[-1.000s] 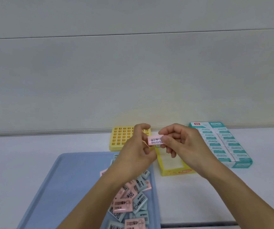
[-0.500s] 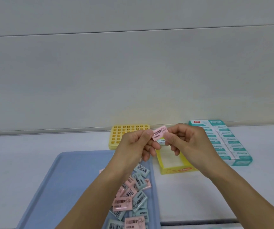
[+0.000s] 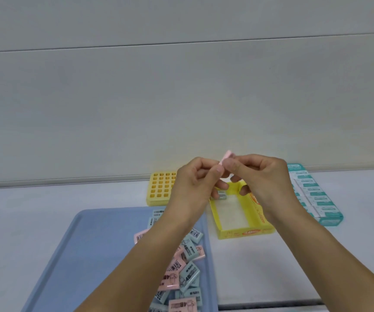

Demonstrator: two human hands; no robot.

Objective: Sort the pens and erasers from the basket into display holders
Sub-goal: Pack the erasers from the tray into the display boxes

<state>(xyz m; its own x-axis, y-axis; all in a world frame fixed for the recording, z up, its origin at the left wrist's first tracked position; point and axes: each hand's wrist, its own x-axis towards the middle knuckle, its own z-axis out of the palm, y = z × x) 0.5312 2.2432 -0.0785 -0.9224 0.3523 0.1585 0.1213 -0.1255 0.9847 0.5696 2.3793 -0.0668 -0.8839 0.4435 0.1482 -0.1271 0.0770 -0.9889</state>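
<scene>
A small pink eraser (image 3: 227,154) is held edge-on above the table, pinched between my left hand (image 3: 195,183) and my right hand (image 3: 258,176). Both hands hover over the far end of an open yellow cardboard box (image 3: 244,233), which holds one grey eraser (image 3: 222,195) at its far end. Below my left forearm, a pale blue tray (image 3: 86,255) carries several pink and light-blue erasers (image 3: 181,271) piled along its right side. My arms hide part of the pile.
A yellow holder with a grid of square holes (image 3: 160,188) stands behind the tray. A teal box of packed erasers (image 3: 314,199) lies to the right of the yellow box. A pale wall rises behind the white table (image 3: 23,210).
The pink eraser has turned from flat with its barcode showing to edge-on, and both hands have lifted it a little higher.
</scene>
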